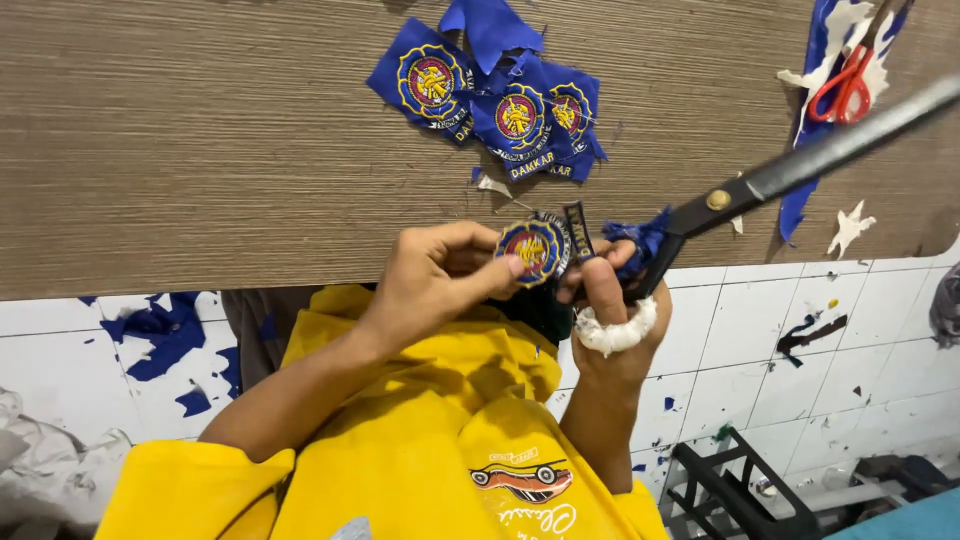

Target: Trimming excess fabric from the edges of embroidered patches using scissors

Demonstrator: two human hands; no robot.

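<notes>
Head view, looking down past a yellow shirt (420,440) onto a wooden table (200,150). Left hand (430,275) pinching a round embroidered patch (532,250) at its edge, thumb and fingertips pressed together on it, just above the table's front edge. Right hand (610,300) wrapped around the handles of large black scissors (790,170), fingers clamped through the loop, a wad of white cloth (615,332) padding the grip; blades running up and to the right, seemingly closed or nearly so, though hard to say for sure. Scissor base right beside the patch, with a tuft of blue fabric (640,235) bunched between them.

Judging by appearance: held patch mostly cut round, only a thin dark strip and that blue scrap hanging off its right side. Farther up the table, a small pile of blue patches (500,100), some looking ragged at the edges; whether finished or waiting, hard to tell. Small red scissors (845,90) lying on blue and white scraps (835,30) at the far right, well apart from both hands. Blue offcuts (160,330) scattered over the white tiled floor (800,330) below, suggesting plenty of trimming behind, with the last bit of this patch's edge left to go.
</notes>
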